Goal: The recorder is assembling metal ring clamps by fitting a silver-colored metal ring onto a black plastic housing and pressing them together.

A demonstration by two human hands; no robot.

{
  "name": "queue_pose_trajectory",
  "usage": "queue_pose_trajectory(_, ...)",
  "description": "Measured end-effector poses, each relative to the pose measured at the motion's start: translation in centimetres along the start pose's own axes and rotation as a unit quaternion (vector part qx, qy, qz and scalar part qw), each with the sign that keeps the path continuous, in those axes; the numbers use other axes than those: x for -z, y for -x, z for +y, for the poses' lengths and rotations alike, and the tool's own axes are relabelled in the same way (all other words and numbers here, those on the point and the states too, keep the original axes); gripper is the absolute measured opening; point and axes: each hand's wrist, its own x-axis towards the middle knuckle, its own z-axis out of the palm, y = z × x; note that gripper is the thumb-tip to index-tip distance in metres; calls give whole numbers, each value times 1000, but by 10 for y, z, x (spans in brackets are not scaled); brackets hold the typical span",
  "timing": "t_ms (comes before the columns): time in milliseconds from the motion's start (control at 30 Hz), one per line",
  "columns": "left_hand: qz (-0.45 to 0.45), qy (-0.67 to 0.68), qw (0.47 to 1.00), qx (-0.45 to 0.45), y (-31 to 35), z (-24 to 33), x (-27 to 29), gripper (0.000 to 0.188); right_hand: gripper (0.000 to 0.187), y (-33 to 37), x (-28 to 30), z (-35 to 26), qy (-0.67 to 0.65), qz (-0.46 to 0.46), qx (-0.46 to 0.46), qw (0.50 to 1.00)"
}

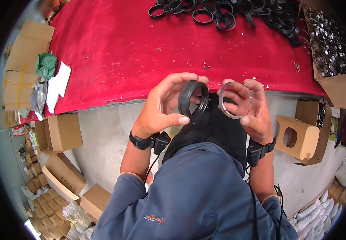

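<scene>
My left hand (163, 104) grips a black plastic ring (185, 102) with a thick, stepped wall, its thumb below and fingers over the top. In my right hand (257, 108) is a thin clear or silvery ring (222, 105), pinched at its right side between thumb and fingers. The two rings are held upright, side by side and apart, just in front of the table's near edge. Through the thin ring some of my right fingers show. Black ring-shaped parts (203, 16) with stems lie heaped at the far side of the red-covered table (121, 52).
An open carton (337, 86) of small shiny metal parts stands at the table's right end. A green bag (46, 65) and white sheets (59, 86) lie at the left end. Cardboard boxes (65, 132) stand on the floor left, and a box with an oval hole (299, 138) right.
</scene>
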Motion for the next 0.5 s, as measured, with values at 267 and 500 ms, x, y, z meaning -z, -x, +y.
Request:
queue_pose_trajectory(267, 12, 26, 999, -16, -1, -9, 1, 100, 102, 1, -3, -3, 159, -31, 64, 985)
queue_pose_trajectory(500, -1, -53, 998, -22, 1, -10, -2, 100, 94, -1, -8, 7, 254, -42, 136, 957)
